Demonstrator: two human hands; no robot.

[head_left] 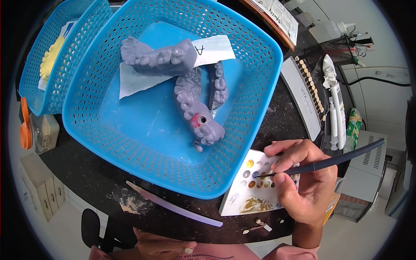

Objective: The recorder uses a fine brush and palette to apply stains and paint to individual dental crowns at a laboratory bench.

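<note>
right grip (pixel 303 184) pinches a brush (pixel 333 161) over the palette (pixel 237 209), blue basket (pixel 138 130) alongside; left grip (pixel 159 246) seemingly pinches a pale piece (pixel 188 250).

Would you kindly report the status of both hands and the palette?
Right hand: gripping brush, tip over palette. Left hand: holding small pale piece. Basket: crowding palette's left edge.

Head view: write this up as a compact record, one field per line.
Right hand: holds a dark brush, tip at the wells of a white palette
Left hand: holds a small pale piece, near the lower edge
Basket: blue, perforated; contains grey dental models and torn white paper
Bench: black; shade guide right of the basket, violet strip near the front edge
</note>
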